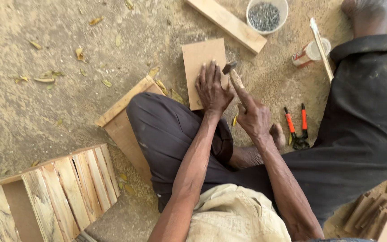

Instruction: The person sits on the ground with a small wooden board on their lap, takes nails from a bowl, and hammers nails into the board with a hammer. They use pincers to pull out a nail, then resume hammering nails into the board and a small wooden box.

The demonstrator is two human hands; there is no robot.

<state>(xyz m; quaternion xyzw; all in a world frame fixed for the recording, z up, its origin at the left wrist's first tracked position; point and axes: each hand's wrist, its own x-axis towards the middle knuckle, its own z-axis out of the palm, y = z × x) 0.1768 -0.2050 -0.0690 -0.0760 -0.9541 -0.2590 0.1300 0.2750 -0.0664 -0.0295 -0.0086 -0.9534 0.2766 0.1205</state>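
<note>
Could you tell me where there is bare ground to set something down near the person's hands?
Bare sand lies left of the small board, above the slatted crate. It is crowded right of the hammer: pliers, can, nail bowl, plank.

The sandy, sawdust-strewn ground (32, 112) carries a flat square brown board (201, 58) near centre. At twelve o'clock lie a pale wooden plank (227, 22) and a white bowl of grey nails (266, 15). Orange-handled pincers (297, 127) lie at three o'clock, a slatted wooden crate (54, 192) at eight.
</note>
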